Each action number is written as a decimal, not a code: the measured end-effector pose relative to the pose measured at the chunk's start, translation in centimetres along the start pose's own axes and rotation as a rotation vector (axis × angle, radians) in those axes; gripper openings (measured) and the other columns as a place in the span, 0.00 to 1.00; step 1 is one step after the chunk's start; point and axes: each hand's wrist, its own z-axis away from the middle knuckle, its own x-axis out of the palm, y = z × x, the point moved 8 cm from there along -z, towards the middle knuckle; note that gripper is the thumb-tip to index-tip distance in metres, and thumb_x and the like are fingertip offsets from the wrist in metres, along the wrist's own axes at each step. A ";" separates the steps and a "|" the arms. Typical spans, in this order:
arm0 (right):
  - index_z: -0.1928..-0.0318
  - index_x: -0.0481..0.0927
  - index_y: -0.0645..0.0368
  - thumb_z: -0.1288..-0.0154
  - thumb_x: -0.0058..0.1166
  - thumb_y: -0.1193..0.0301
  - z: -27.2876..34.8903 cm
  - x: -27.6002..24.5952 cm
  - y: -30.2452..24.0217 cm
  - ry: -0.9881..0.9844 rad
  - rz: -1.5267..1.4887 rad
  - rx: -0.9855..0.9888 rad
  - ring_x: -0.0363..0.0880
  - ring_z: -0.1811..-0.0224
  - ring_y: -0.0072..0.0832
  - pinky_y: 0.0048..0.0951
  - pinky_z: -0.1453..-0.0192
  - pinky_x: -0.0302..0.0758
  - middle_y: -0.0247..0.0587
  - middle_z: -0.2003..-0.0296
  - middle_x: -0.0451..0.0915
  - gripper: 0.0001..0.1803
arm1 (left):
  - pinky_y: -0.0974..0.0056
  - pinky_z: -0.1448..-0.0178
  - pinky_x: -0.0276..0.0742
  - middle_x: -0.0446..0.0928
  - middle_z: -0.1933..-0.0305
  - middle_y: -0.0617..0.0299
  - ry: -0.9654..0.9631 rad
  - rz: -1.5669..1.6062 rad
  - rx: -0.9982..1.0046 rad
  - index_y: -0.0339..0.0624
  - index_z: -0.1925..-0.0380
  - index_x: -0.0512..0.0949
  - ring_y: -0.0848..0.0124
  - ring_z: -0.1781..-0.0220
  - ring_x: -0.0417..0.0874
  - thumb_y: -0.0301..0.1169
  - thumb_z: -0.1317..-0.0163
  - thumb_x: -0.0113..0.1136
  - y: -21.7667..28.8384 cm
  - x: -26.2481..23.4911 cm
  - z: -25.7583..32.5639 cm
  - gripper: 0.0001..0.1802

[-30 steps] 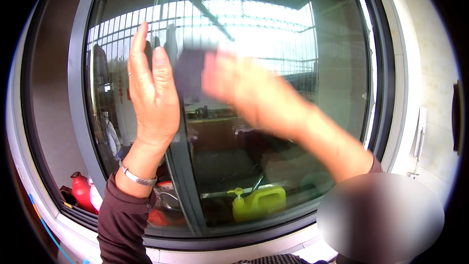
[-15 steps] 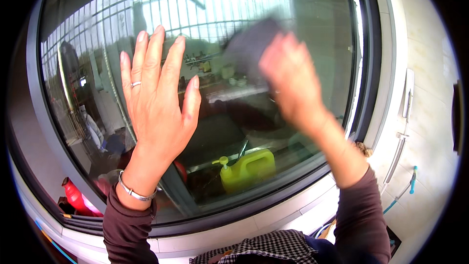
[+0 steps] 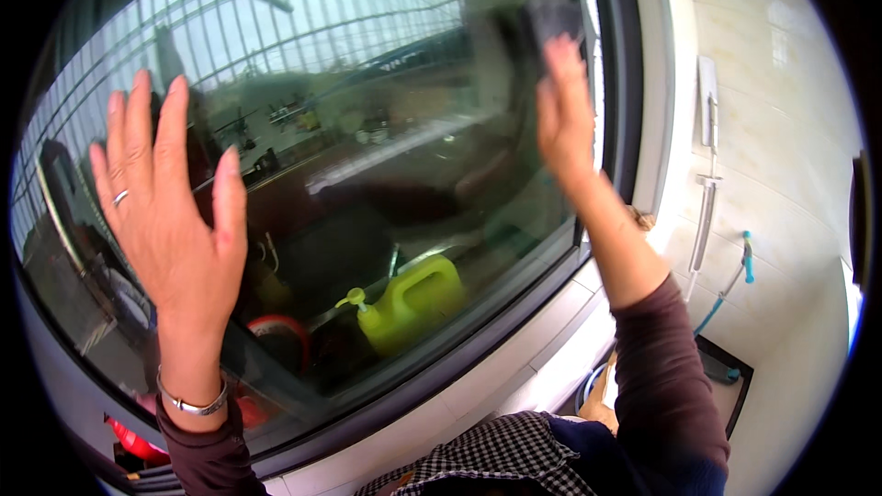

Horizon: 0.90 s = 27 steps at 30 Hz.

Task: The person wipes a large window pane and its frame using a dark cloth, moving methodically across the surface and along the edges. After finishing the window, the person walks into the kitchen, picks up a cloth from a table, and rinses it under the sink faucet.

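Observation:
A large window pane point(image 3: 367, 110) in a dark frame fills most of the view. My left hand point(image 3: 170, 211) rests flat against the glass on the left, fingers spread, a ring on one finger and a bracelet at the wrist. My right hand point(image 3: 562, 115) presses a dark grey cloth point(image 3: 549, 20) onto the glass near the pane's upper right corner, close to the frame. Both sleeves are dark brown.
Behind the glass stand a yellow-green jug with a spout point(image 3: 409, 301) and red things point(image 3: 276, 335) at the lower left. A white sill point(image 3: 514, 367) runs below the frame. On the tiled wall at right hang a white handle point(image 3: 706, 211) and a blue hose point(image 3: 735, 276).
My right hand has swept the cloth across the glass from the upper middle to the upper right corner. The view has turned rightward; my left hand stays flat on the pane.

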 end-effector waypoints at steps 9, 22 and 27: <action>0.46 0.78 0.51 0.45 0.54 0.74 10.9 0.8 -12.8 -0.512 -0.200 -0.362 0.69 0.34 0.46 0.50 0.28 0.63 0.46 0.40 0.74 0.22 | 0.45 0.23 0.47 0.63 0.26 0.56 -0.039 -0.046 0.056 0.49 0.33 0.68 0.56 0.23 0.58 0.30 0.38 0.60 0.7 0.5 0.0 0.30; 0.35 0.70 0.55 0.41 0.52 0.83 18.7 -0.8 -11.9 -0.489 -0.294 0.005 0.53 0.25 0.58 0.60 0.25 0.50 0.62 0.31 0.62 0.31 | 0.45 0.23 0.49 0.64 0.27 0.57 -0.034 -0.072 0.081 0.49 0.34 0.70 0.57 0.23 0.59 0.30 0.36 0.58 0.1 0.3 0.2 0.29; 0.32 0.64 0.65 0.34 0.50 0.79 13.3 -0.4 -2.3 -0.446 0.239 0.229 0.56 0.26 0.53 0.51 0.23 0.51 0.58 0.32 0.63 0.29 | 0.46 0.23 0.49 0.64 0.27 0.58 -0.030 -0.071 0.082 0.50 0.34 0.70 0.57 0.23 0.60 0.31 0.36 0.58 0.7 0.7 -0.2 0.28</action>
